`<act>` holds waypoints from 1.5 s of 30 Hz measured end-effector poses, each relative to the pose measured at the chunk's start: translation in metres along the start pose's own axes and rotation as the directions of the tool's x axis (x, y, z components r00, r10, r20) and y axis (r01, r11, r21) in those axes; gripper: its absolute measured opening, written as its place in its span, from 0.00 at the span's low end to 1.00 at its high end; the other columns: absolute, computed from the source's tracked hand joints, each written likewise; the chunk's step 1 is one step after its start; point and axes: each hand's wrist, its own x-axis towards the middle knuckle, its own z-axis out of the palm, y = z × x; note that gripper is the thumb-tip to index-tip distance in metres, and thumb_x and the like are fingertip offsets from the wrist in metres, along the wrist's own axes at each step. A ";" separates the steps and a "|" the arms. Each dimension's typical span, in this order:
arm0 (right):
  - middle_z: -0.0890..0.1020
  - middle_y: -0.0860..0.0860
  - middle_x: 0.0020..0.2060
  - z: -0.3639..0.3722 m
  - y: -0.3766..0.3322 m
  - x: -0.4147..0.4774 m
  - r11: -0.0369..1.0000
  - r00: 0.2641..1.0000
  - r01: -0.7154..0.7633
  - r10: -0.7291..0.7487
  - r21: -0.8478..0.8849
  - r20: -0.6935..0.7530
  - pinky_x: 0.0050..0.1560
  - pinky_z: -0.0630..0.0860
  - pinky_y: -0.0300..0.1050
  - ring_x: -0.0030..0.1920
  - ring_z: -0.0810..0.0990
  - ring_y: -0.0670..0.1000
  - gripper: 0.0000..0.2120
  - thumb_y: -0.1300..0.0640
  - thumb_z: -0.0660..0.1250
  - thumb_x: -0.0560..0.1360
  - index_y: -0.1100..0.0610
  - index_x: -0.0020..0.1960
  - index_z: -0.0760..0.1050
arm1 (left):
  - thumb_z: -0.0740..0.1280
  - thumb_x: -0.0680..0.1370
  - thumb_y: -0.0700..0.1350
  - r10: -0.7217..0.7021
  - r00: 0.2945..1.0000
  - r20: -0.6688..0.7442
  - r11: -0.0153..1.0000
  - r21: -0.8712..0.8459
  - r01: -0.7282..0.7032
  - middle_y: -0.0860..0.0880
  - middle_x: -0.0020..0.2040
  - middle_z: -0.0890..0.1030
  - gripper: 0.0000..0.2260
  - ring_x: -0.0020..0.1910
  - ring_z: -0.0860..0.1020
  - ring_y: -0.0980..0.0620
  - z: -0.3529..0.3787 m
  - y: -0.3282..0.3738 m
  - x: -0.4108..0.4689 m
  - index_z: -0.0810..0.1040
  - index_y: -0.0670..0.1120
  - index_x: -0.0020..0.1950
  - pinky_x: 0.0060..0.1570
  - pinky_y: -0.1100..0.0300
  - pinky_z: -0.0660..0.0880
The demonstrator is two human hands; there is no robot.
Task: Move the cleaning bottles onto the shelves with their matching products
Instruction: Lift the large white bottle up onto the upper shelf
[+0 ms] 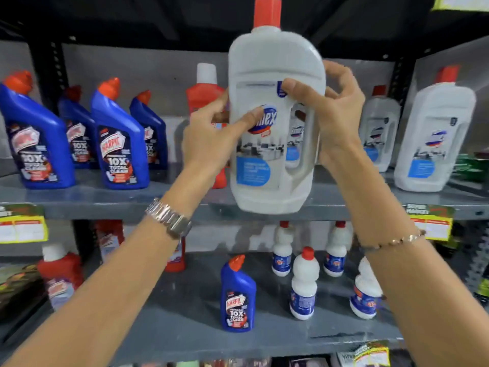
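A big white bottle point(267, 176) with a red cap is held upright in the air in front of the upper shelf point(158, 205). My left hand point(211, 139) grips its left side and my right hand point(330, 112) grips its handle side. Two matching white bottles point(434, 139) stand on the upper shelf at the right. Several blue Harpic bottles point(119, 139) stand on that shelf at the left. A red bottle point(203, 94) with a white cap stands behind my left hand, partly hidden. One lone blue Harpic bottle point(237, 295) stands on the lower shelf point(185, 327).
Small white bottles point(304, 284) with red caps stand on the lower shelf at the right. Red bottles point(60, 276) stand at the lower left. Yellow price tags point(22, 230) hang on the shelf edge. Black uprights point(50, 70) divide the shelving.
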 end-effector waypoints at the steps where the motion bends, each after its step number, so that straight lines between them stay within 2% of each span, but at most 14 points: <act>1: 0.85 0.57 0.45 -0.008 0.001 0.009 1.000 1.000 -0.005 0.005 -0.005 -0.012 0.42 0.84 0.55 0.42 0.86 0.56 0.23 0.61 0.80 0.61 0.57 0.52 0.73 | 0.73 0.67 0.56 0.002 1.000 0.013 1.000 -0.013 -0.002 0.52 0.46 0.85 0.20 0.47 0.83 0.53 0.012 -0.002 0.008 0.80 0.53 0.58 0.52 0.46 0.79; 4: 0.86 0.51 0.40 -0.026 0.012 0.033 1.000 0.999 -0.019 0.018 -0.014 -0.049 0.38 0.82 0.46 0.40 0.86 0.53 0.24 0.62 0.80 0.61 0.57 0.52 0.74 | 0.73 0.69 0.56 -0.023 0.998 0.054 1.000 0.009 0.022 0.55 0.45 0.84 0.22 0.43 0.82 0.58 0.043 -0.011 0.027 0.77 0.54 0.61 0.43 0.45 0.82; 6: 0.85 0.50 0.39 -0.036 0.022 0.046 0.999 0.997 -0.034 0.033 -0.010 -0.068 0.37 0.81 0.44 0.39 0.86 0.52 0.24 0.62 0.80 0.60 0.58 0.53 0.75 | 0.73 0.69 0.55 -0.020 0.998 0.057 1.000 0.009 0.020 0.59 0.40 0.81 0.21 0.36 0.79 0.66 0.062 -0.019 0.036 0.77 0.53 0.61 0.38 0.49 0.82; 8: 0.85 0.49 0.38 -0.047 0.033 0.059 0.998 0.995 -0.055 0.053 -0.019 -0.089 0.36 0.81 0.43 0.38 0.86 0.51 0.25 0.63 0.79 0.60 0.59 0.54 0.75 | 0.73 0.69 0.55 -0.022 0.998 0.063 1.000 0.010 0.022 0.61 0.37 0.80 0.21 0.33 0.78 0.68 0.079 -0.028 0.044 0.77 0.52 0.60 0.35 0.54 0.81; 11: 0.85 0.50 0.38 -0.062 0.048 0.076 0.995 0.989 -0.100 0.098 -0.018 -0.109 0.36 0.81 0.43 0.38 0.86 0.51 0.25 0.62 0.79 0.60 0.59 0.55 0.76 | 0.72 0.69 0.58 0.000 0.997 0.072 0.998 0.068 -0.004 0.55 0.45 0.84 0.26 0.38 0.80 0.63 0.100 -0.040 0.055 0.74 0.52 0.65 0.37 0.61 0.79; 14: 0.85 0.54 0.41 -0.074 0.060 0.089 0.993 0.986 -0.114 0.109 -0.028 -0.123 0.37 0.81 0.43 0.38 0.86 0.51 0.24 0.62 0.79 0.60 0.58 0.55 0.76 | 0.72 0.70 0.57 0.008 0.997 0.079 0.998 0.069 -0.013 0.50 0.50 0.85 0.29 0.46 0.81 0.55 0.118 -0.051 0.063 0.71 0.52 0.69 0.45 0.54 0.81; 20: 0.83 0.60 0.54 -0.094 0.082 0.103 0.983 0.981 -0.166 0.157 -0.080 -0.112 0.40 0.82 0.45 0.47 0.85 0.56 0.24 0.61 0.78 0.61 0.54 0.55 0.76 | 0.71 0.69 0.59 -0.001 0.997 0.075 0.994 0.106 -0.007 0.55 0.42 0.82 0.28 0.42 0.81 0.55 0.139 -0.073 0.070 0.72 0.53 0.67 0.43 0.53 0.81; 25: 0.83 0.58 0.53 -0.101 0.097 0.104 0.972 0.980 -0.187 0.176 -0.138 -0.094 0.30 0.78 0.36 0.38 0.86 0.47 0.22 0.60 0.77 0.63 0.50 0.54 0.75 | 0.71 0.70 0.58 -0.009 0.996 0.084 0.991 0.133 -0.002 0.55 0.37 0.79 0.24 0.39 0.81 0.52 0.147 -0.086 0.069 0.74 0.54 0.65 0.37 0.49 0.81; 31: 0.84 0.51 0.45 -0.103 0.103 0.109 0.973 0.974 -0.224 0.221 -0.062 -0.053 0.31 0.80 0.39 0.38 0.86 0.48 0.25 0.62 0.76 0.66 0.54 0.61 0.73 | 0.70 0.70 0.58 0.001 0.999 0.038 0.988 0.151 -0.007 0.55 0.40 0.79 0.25 0.40 0.78 0.54 0.150 -0.091 0.068 0.73 0.54 0.66 0.34 0.63 0.72; 35: 0.85 0.51 0.45 -0.104 0.106 0.109 0.969 0.970 -0.242 0.241 -0.045 -0.033 0.32 0.81 0.41 0.39 0.87 0.49 0.24 0.61 0.75 0.67 0.52 0.60 0.72 | 0.70 0.70 0.59 0.004 0.999 0.041 0.987 0.159 -0.011 0.53 0.45 0.82 0.26 0.40 0.76 0.55 0.151 -0.093 0.069 0.73 0.54 0.66 0.31 0.70 0.65; 37: 0.85 0.51 0.45 -0.105 0.106 0.110 0.968 0.969 -0.247 0.246 -0.052 -0.020 0.33 0.81 0.41 0.39 0.87 0.50 0.24 0.61 0.75 0.67 0.51 0.60 0.72 | 0.70 0.70 0.60 0.003 0.999 0.037 0.987 0.162 -0.009 0.52 0.48 0.83 0.27 0.44 0.78 0.54 0.151 -0.094 0.070 0.72 0.53 0.67 0.35 0.68 0.69; 39: 0.85 0.52 0.45 -0.105 0.106 0.110 0.967 0.968 -0.250 0.250 -0.054 -0.014 0.34 0.81 0.41 0.40 0.87 0.50 0.24 0.61 0.75 0.67 0.51 0.61 0.72 | 0.70 0.70 0.60 -0.002 0.999 0.044 0.986 0.166 -0.005 0.49 0.53 0.83 0.28 0.50 0.79 0.50 0.153 -0.095 0.069 0.71 0.52 0.68 0.44 0.59 0.76; 41: 0.85 0.53 0.46 -0.105 0.107 0.110 0.967 0.967 -0.253 0.253 -0.039 -0.009 0.34 0.81 0.42 0.41 0.87 0.51 0.24 0.61 0.75 0.68 0.51 0.60 0.72 | 0.69 0.70 0.61 -0.017 0.999 0.047 0.984 0.176 0.008 0.48 0.55 0.83 0.29 0.53 0.79 0.49 0.154 -0.096 0.069 0.70 0.52 0.69 0.51 0.51 0.78; 45: 0.84 0.54 0.48 -0.105 0.110 0.110 0.967 0.968 -0.252 0.252 -0.029 -0.002 0.36 0.82 0.43 0.42 0.86 0.52 0.24 0.61 0.74 0.69 0.51 0.61 0.70 | 0.68 0.70 0.63 -0.042 0.999 0.028 0.978 0.206 0.035 0.47 0.55 0.81 0.31 0.55 0.78 0.47 0.155 -0.097 0.066 0.68 0.54 0.70 0.53 0.51 0.76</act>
